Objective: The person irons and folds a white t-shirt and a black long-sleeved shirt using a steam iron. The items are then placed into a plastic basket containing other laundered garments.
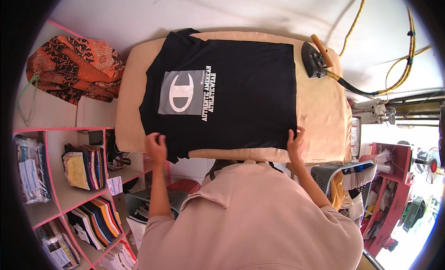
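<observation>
A black T-shirt (250, 92) with a grey and white print lies spread on a padded ironing table (323, 130) with a beige cover. At the shirt's near left edge, by the sleeve, is my left hand (156, 148), its thumb and fingers apart; whether it touches the cloth is unclear. My right hand (296, 144) is at the near right corner, by the hem, with the thumb over the cloth; its grip cannot be made out. An iron (314, 59) with a wooden handle rests at the table's far right, its hose running off to the right.
Shelves with pink edges (52, 165) hold folded and bagged clothes on the left. Orange and black patterned cloth (80, 68) lies beyond them. A grey basket of clothes (321, 176) stands at the near right, another basket (139, 200) at the near left. A fan (433, 165) is far right.
</observation>
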